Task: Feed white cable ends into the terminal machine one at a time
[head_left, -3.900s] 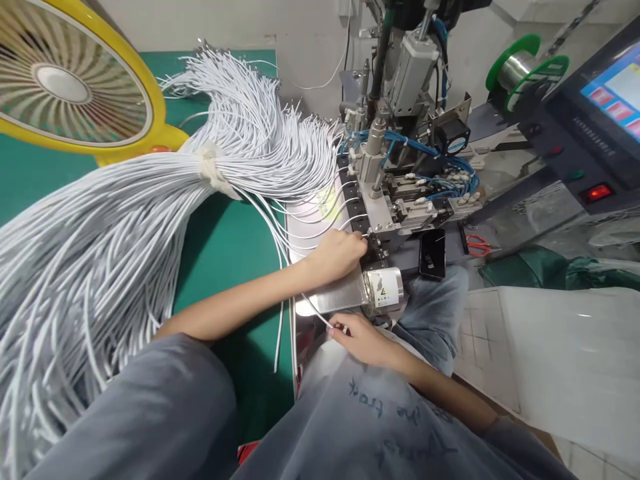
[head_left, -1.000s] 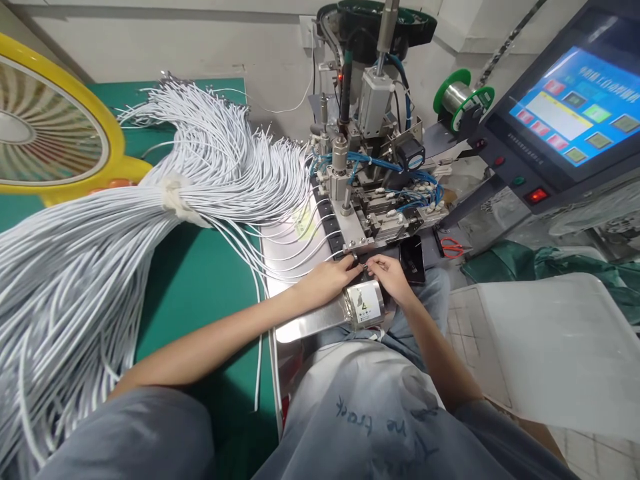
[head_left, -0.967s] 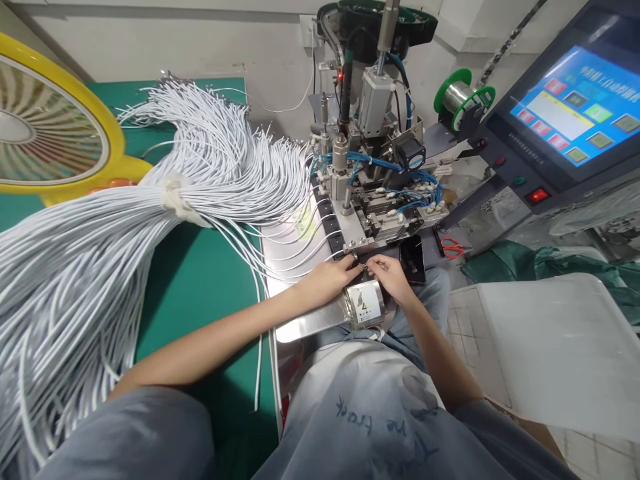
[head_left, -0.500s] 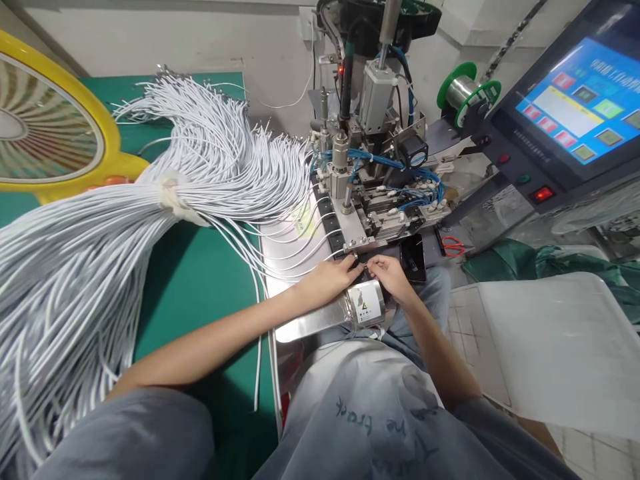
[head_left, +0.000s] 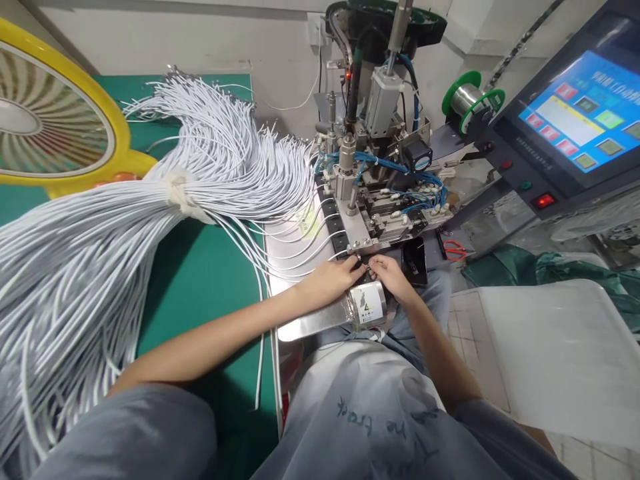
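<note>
At the front edge of the machine [head_left: 360, 237], my left hand [head_left: 333, 280] is closed, with a white cable [head_left: 287, 275] running in under its fingers. My right hand [head_left: 393, 275] meets it fingertip to fingertip, pinching a tiny piece too small to make out by the cable's end. More white cables lead from a big bundle [head_left: 220, 193] into a row of slots beside the machine head. Just below my hands sits a silver cylinder with a white label [head_left: 370, 303]. My fingers hide most of what lies between them.
A yellow fan [head_left: 120, 160] stands at the left on the green table mat [head_left: 200, 280]. To the right are a lit control screen [head_left: 585, 110], a green wire spool [head_left: 465, 100], red-handled scissors [head_left: 454, 250] and a white bin [head_left: 560, 360]. A tie [head_left: 183, 193] gathers the cable bundle.
The whole view has shifted slightly, so the machine and bundle appear a little further right. Both hands stay together at the same spot, with only a slight movement of the fingertips.
</note>
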The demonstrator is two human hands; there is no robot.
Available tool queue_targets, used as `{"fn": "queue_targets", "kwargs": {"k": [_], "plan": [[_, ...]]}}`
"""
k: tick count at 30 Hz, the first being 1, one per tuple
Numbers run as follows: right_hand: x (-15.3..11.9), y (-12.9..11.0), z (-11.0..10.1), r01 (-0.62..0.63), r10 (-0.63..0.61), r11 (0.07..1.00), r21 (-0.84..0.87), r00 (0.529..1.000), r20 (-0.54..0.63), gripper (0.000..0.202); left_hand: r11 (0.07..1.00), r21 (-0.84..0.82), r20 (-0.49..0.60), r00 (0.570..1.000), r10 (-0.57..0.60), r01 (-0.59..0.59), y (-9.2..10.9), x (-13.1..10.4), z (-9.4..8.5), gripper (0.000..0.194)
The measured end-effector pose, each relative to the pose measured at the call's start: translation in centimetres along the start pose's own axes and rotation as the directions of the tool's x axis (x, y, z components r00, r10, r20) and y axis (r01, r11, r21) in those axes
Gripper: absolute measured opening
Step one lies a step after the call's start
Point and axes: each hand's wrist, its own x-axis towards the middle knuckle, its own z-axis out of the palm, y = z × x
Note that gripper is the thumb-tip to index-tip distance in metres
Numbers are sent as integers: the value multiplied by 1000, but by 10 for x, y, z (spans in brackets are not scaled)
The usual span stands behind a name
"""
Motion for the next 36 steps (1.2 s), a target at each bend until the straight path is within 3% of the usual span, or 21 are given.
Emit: {"fn": "queue_targets", "kwargs": {"k": [6,9,10,12,13,14,15,16,17,18,19,20,22,24,26,32,36], "plan": [[6,10,1,86,-85,996,-38,996,33,33,998,1,96,994,-59,59,0,-5,-20,17],[1,8,-4,123,-145,978,-166,981,-127,30,995,-15,95,990,-101,103,-3,-7,-21,18],[-6,5,-3,145,-197,964,-221,953,-231,29,994,-23,79,991,-108,110,-4,-7,-21,18],[-27,-2,5,192,-325,925,-326,846,-423,26,991,-18,47,990,-134,135,-7,-8,-18,18],[-40,-7,13,219,-383,906,-362,790,-479,26,987,-6,35,987,-158,158,-8,-9,-17,18],[-55,-10,25,242,-425,884,-399,771,-474,27,983,9,29,982,-186,186,-10,-9,-16,18],[-70,-14,39,293,-471,852,-435,792,-389,29,977,24,25,977,-213,213,-11,-10,-15,19],[-83,-16,54,375,-509,806,-457,834,-213,30,972,34,22,972,-233,232,-13,-11,-15,20],[-95,-18,71,492,-523,748,-446,850,61,28,970,38,19,970,-243,242,-14,-11,-15,20],[-103,-20,89,593,-503,692,-411,805,315,28,969,39,14,969,-247,246,-14,-12,-15,21],[-109,-21,105,642,-446,652,-402,754,482,30,968,38,10,969,-248,247,-14,-12,-16,21],[-112,-21,119,666,-373,616,-420,717,588,33,969,35,6,969,-246,246,-14,-13,-16,20],[-112,-21,141,691,-255,535,-486,681,687,41,968,32,3,969,-248,247,-14,-13,-16,20],[-109,-19,152,696,-188,475,-538,678,711,44,969,29,0,969,-247,247,-14,-13,-15,19],[-107,-14,154,680,-173,493,-543,688,705,37,969,24,-1,970,-245,245,-14,-13,-15,17],[-107,-4,135,414,-138,811,-413,822,552,12,969,25,14,969,-247,247,-14,-13,-17,17],[-108,-4,116,268,-105,899,-347,900,423,12,972,22,-34,972,-233,234,-11,-13,-15,18]]}}
